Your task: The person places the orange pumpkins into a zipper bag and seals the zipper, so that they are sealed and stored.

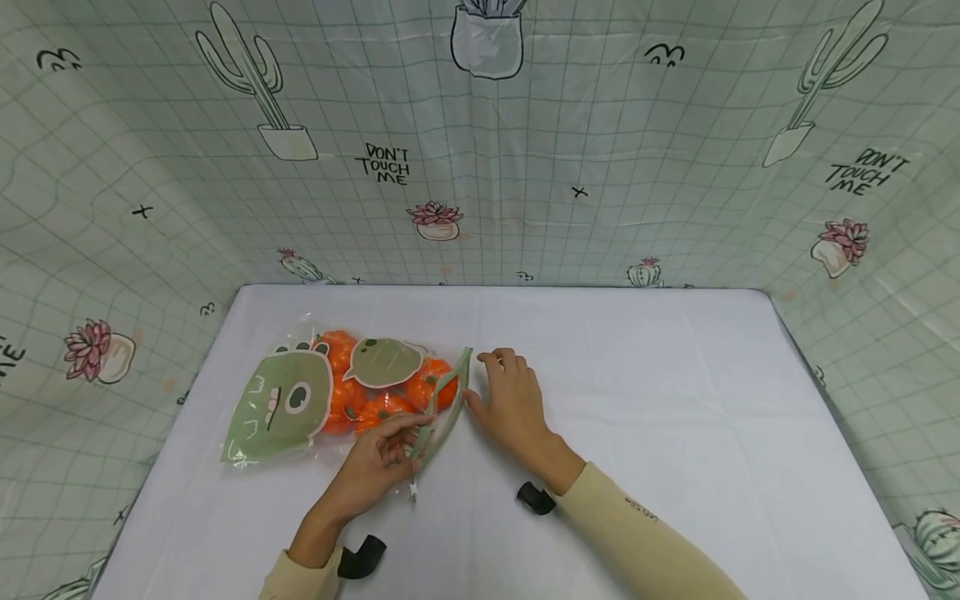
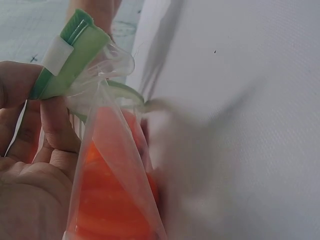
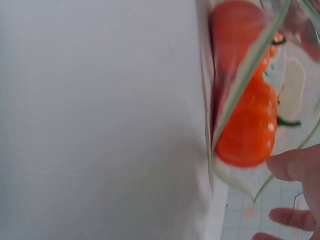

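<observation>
A clear zip bag (image 1: 277, 408) with green dinosaur prints lies on its side at the table's left-centre. Inside are several orange toy pumpkins (image 3: 247, 125) with green stems. Its green-edged mouth faces right and gapes open. My left hand (image 1: 378, 458) pinches the near end of the green zip strip (image 2: 75, 60), beside the white slider (image 2: 58, 55). At the mouth's far end is my right hand (image 1: 513, 400), fingers loosely bent and holding nothing. Its thumb (image 3: 287, 165) is close to the bag's edge; whether they touch I cannot tell.
A white cloth covers the table (image 1: 652, 400), bounded by a printed grid curtain (image 1: 510, 150) at the back and sides. Black pieces (image 1: 362, 557) sit at each wrist.
</observation>
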`<state>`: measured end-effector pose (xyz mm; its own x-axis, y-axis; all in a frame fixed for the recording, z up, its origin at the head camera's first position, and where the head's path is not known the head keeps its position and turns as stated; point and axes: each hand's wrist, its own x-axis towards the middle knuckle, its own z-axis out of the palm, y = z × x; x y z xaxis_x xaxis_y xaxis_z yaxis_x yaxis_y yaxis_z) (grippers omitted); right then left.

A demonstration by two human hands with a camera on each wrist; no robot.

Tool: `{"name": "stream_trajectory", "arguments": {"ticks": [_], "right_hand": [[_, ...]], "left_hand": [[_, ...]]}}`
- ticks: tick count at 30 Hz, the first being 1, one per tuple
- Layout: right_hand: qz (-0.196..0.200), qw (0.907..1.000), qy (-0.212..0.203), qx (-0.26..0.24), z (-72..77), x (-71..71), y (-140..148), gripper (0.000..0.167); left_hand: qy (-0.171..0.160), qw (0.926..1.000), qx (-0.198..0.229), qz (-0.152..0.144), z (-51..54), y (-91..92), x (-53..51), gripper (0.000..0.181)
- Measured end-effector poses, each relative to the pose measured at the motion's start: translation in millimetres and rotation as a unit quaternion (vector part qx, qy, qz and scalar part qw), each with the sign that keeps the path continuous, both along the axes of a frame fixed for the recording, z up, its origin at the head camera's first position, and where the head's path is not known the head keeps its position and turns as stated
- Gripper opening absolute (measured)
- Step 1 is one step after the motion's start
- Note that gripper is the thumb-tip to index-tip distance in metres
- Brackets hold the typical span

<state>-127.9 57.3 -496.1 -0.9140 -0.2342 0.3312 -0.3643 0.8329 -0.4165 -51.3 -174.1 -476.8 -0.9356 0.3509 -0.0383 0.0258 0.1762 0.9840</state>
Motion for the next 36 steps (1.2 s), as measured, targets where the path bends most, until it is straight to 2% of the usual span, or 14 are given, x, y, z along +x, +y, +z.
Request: {"name": "stream_trajectory", "arguments": {"ticks": [11, 21, 30, 36], "right_hand": [[0.061, 0.9979, 0.001, 0.021, -0.4, -23.6, 19.3, 0.056], [0.138, 0.9891, 0.002, 0.051, -2.4, -40.1, 19.6, 0.054], [0.163, 0.9842, 0.028, 0.062, -8.6, -48.9, 17.6, 0.048], [0.173, 0.9824, 0.031, 0.064, -11.0, -54.1, 16.8, 0.044]], "left_hand": [[0.004, 1.0000, 0.007, -0.001, -0.1, 0.5, -1.0, 0.055], [-0.001, 1.0000, 0.005, 0.000, -1.2, 0.3, -0.4, 0.055], [-0.001, 1.0000, 0.004, -0.003, -0.4, -1.3, 0.2, 0.054], [-0.001, 1.0000, 0.005, -0.002, -0.9, -1.4, 0.5, 0.054]]}}
